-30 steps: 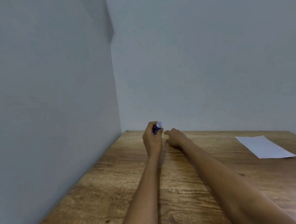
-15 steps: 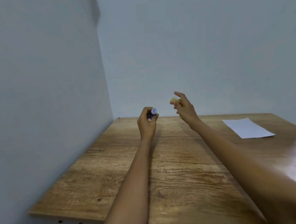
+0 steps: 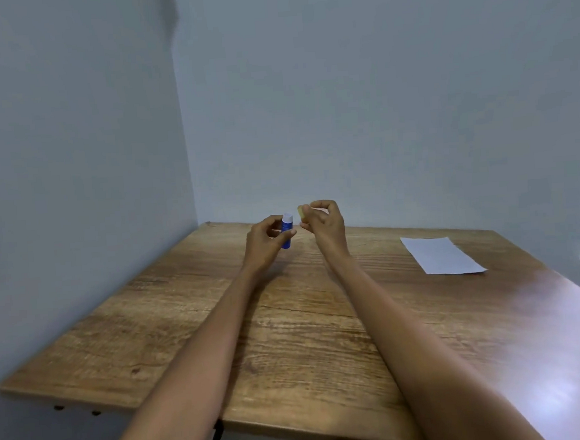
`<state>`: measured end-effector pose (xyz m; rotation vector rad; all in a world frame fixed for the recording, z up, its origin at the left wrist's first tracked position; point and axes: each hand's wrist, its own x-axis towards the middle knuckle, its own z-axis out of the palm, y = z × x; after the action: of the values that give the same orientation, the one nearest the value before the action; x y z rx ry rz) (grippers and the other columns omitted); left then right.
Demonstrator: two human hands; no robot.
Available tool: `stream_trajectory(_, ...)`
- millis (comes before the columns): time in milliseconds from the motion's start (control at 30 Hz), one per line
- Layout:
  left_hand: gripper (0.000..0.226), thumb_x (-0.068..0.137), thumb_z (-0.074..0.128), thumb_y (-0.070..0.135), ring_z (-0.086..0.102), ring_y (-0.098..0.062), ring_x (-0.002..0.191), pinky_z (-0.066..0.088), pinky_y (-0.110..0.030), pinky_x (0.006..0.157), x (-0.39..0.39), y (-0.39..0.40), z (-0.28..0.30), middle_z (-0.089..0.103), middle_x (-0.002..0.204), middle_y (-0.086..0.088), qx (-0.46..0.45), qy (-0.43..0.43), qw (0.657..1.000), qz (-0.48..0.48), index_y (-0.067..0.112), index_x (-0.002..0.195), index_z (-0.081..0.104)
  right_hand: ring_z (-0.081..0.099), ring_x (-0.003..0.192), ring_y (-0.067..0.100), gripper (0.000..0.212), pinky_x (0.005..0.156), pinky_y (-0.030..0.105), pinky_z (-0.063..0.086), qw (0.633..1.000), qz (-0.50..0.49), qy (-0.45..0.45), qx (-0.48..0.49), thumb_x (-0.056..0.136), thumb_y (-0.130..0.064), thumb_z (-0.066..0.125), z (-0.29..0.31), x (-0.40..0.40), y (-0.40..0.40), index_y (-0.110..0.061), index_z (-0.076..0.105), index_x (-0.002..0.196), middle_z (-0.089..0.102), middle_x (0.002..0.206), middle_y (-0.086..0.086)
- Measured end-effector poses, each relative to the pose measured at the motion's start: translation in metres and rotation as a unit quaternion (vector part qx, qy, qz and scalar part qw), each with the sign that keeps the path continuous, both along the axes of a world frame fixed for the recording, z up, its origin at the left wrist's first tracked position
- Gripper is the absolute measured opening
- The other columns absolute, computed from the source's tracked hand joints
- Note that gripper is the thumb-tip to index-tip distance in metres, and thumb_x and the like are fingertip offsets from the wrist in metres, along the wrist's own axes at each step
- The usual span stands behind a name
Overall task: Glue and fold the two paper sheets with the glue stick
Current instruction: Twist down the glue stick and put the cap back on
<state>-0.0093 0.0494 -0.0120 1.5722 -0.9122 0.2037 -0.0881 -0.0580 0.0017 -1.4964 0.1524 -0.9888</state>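
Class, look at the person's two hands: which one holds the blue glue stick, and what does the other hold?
The left hand grips the blue glue stick, upright with its white tip showing. The right hand pinches only a small yellowish cap.

A bare room corner, likely a plain office or study space: a wood-grain worktop (image 3: 290, 340) set against blank grey walls (image 3: 376, 93) beyond the hands.

Two bare forearms reaching in from the bottom edge of the view, no sleeves showing anywhere along them. Left hand (image 3: 266, 238) and right hand (image 3: 326, 222) both bare: no gloves, no rings, no watch or band at either wrist. Slim wrists, long fingers
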Motion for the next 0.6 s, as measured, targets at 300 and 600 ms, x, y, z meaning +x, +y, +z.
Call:
stream_trajectory(300,0.021,0.085,0.067,0.012,0.061,-0.009,0.081,0.044,-0.005,0.068,-0.0023,-0.0016,0.0000,0.070,0.096,-0.002,0.014,-0.031,0.999,-0.014,0.008,0.105,0.069,0.070,0.083,0.014,0.018,0.072,0.028,0.059,0.996,-0.040,-0.021,-0.071,0.086,-0.023,0.068,0.0001,-0.0045,0.0079,-0.014,0.055,0.094,0.070,0.091,0.005)
stream_trajectory(600,0.018,0.086,0.066,0.018,0.060,-0.001,0.074,0.046,-0.008,0.065,-0.0078,-0.0069,-0.0005,0.067,0.086,0.009,0.033,-0.032,0.998,-0.032,0.017,0.103,0.069,0.061,0.085,0.001,0.009,0.071,0.010,0.048,0.981,-0.095,-0.004,-0.172,0.089,-0.020,0.063,-0.0046,-0.0065,0.0090,-0.018,0.061,0.098,0.065,0.096,-0.011)
